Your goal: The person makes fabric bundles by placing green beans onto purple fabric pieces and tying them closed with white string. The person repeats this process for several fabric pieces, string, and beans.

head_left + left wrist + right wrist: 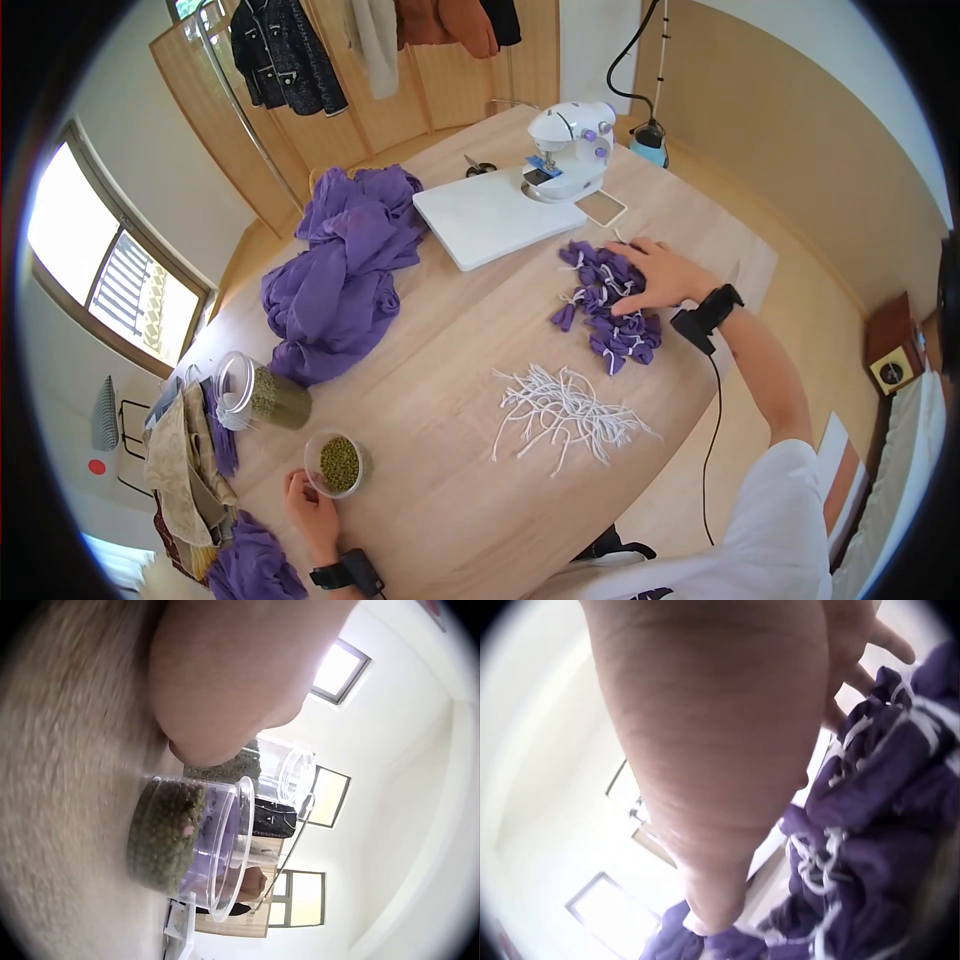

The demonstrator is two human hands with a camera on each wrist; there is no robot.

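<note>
Small purple cloth bundles tied with white string (625, 335) lie in a pile at the table's right side. Over the pile my right hand (665, 275) spreads its fingers; the right wrist view shows the bundles (885, 772) beside the hand (712, 727). My left hand (315, 515) rests on the table next to a clear cup of green beans (340, 465), fingers loosely bent. In the left wrist view, the cup (165, 840) stands close by the hand (232, 675); whether they touch cannot be told. Loose white strings (570, 415) lie nearer the front edge.
Large purple cloth (345, 265) lies at the left back, with a jar of beans (275, 397) in front of it. A white sewing machine (570, 150) with its white extension board (495, 220) stands at the back, near scissors (480, 167). Folded fabrics (185, 450) hang at the left edge.
</note>
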